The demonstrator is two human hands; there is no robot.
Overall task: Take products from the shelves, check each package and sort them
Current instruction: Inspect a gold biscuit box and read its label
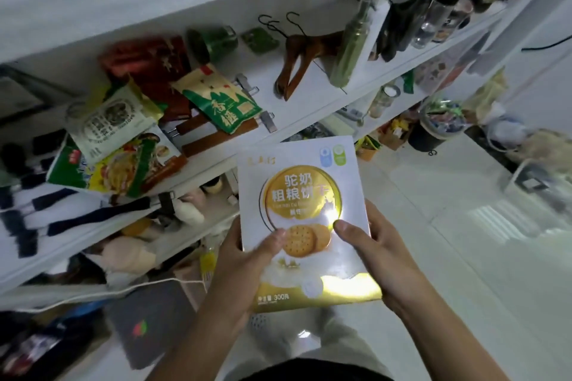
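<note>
Flat, glossy white-and-gold biscuit box (pixel 305 219) held face-up before the white shelves (pixel 309 93). Left hand (pixel 247 260) and right hand (pixel 371 250) grip its lower edges, thumbs pressed on the printed front.

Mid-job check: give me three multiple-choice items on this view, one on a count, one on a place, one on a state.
1. Biscuits pictured on the box: A) one B) two C) five
2. The green-gold bag lies: A) on the floor B) on the box C) on a shelf
3. The right hand: A) hangs idle B) grips the box C) reaches to a shelf

Answers: 1 B, two round biscuits overlap on the front. 2 C, it rests on the shelf board. 3 B, its thumb presses on the box front.
</note>
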